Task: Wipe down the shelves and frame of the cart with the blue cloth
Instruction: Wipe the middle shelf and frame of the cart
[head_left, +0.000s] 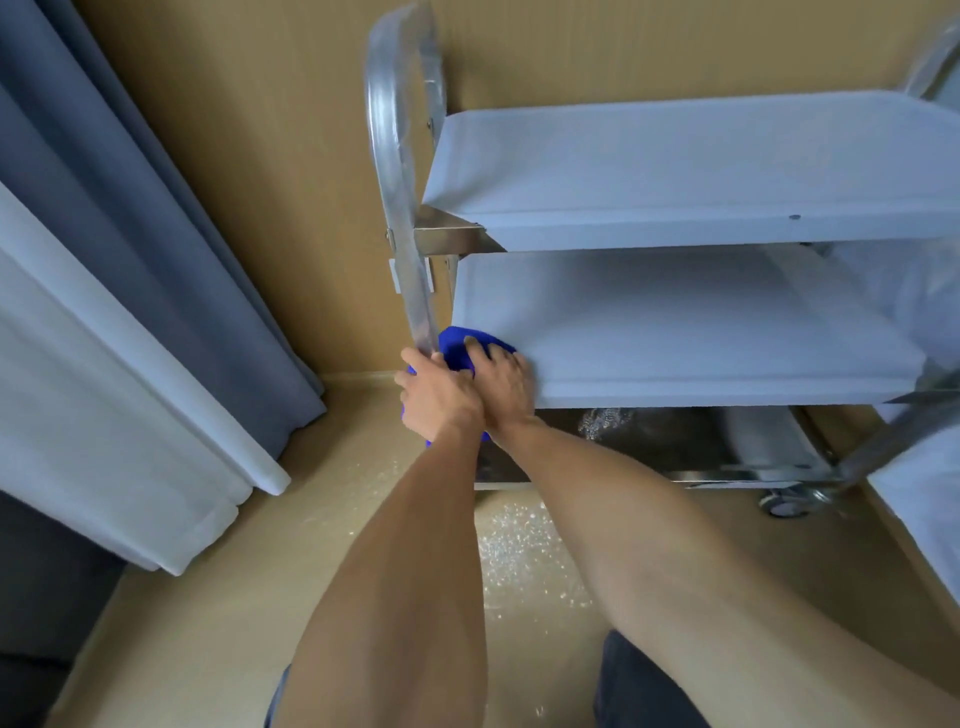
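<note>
The cart has a shiny metal frame (400, 171) and white shelves: a top shelf (675, 161) and a middle shelf (701, 332). The blue cloth (457, 345) is bunched round the left front post at the corner of the middle shelf. My left hand (436, 397) grips the cloth against the post, its fingers curled round it. My right hand (504, 384) lies right beside it, overlapping it, with its fingers curled over the cloth at the shelf corner. Bits of cloth stick out below both wrists.
A dark bottom shelf (649, 441) sits low, with a caster wheel (787, 501) at the right. Grey and white curtains (156, 312) hang at the left. A tan wall stands behind the cart, and the tan floor (208, 597) shows shiny specks.
</note>
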